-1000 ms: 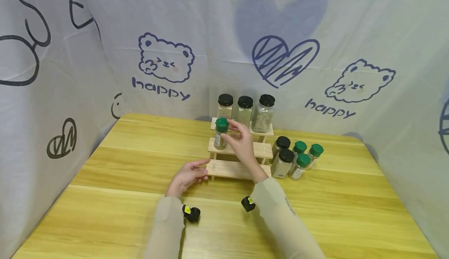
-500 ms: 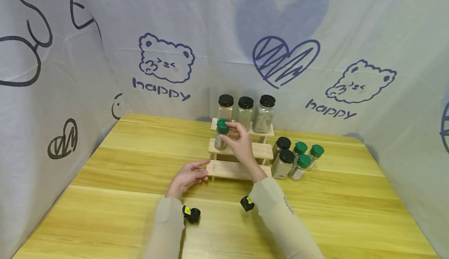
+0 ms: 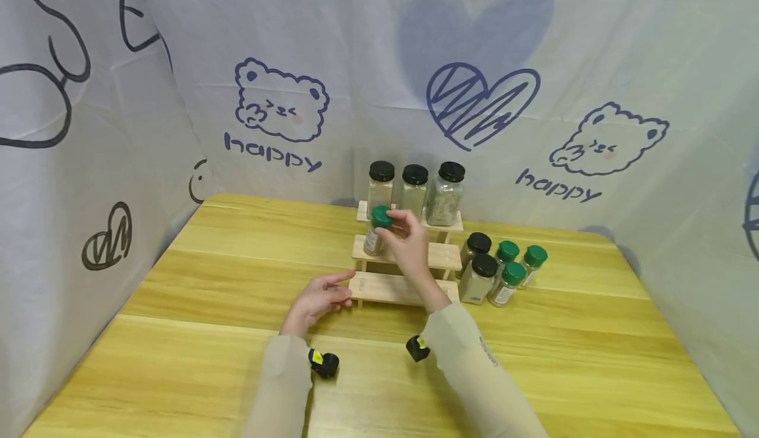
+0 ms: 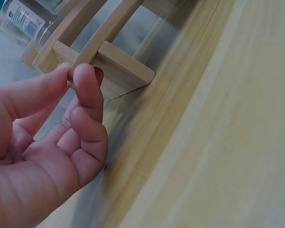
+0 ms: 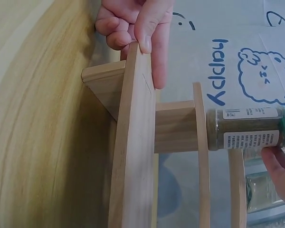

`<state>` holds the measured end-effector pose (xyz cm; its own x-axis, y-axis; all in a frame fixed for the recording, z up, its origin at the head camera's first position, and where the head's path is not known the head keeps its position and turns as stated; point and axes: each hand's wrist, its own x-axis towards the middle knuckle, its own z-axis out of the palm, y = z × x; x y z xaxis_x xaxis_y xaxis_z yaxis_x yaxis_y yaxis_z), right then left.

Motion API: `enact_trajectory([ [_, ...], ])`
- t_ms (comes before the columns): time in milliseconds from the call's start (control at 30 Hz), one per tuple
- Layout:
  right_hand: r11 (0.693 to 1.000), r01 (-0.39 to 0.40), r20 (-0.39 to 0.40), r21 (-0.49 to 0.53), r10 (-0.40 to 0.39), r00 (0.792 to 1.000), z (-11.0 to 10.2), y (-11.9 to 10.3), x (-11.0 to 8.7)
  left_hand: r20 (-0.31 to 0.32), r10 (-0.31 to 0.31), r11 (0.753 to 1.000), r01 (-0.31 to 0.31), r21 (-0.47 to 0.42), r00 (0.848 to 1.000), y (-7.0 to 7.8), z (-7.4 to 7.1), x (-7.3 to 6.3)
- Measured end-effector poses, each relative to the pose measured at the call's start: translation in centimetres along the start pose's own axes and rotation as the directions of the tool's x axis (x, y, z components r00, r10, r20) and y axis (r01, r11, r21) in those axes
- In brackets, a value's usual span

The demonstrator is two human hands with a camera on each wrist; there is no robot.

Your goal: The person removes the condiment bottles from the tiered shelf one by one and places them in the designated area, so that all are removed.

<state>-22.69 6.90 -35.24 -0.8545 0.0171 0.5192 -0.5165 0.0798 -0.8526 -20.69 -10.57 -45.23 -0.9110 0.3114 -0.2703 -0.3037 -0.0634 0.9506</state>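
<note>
A small green-capped spice jar on the left end of the middle step of a three-step wooden rack, slightly tilted, its bottom touching the step. Right hand on it, fingers curled round the green cap from the side and above; in the right wrist view the same jar with its label, base against the step's board. Left hand at the lowest step's left end, thumb and fingers relaxed and nearly straight, fingertips touching the board's edge, as if steadying the rack. On the top step three tall black-capped jars in a row, already in place. Judged from this: top row full, middle row just beginning, bottom step bare. Just right of the rack, on the table, two more black-capped jars and three green-capped jars close together, apparently not yet placed. Below all, a light yellow wooden table. Around it on three sides, a white cloth with blue bears, hearts and the word "happy".
</note>
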Motion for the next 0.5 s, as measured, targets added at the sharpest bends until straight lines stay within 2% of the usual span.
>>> enact_trajectory([
  [500,0.998,0.061,-0.078,-0.035,-0.064,0.995,-2.4,-0.5,-0.9,0.002,0.012,1.0,-0.012,-0.004,1.0,-0.2,0.0,0.1],
])
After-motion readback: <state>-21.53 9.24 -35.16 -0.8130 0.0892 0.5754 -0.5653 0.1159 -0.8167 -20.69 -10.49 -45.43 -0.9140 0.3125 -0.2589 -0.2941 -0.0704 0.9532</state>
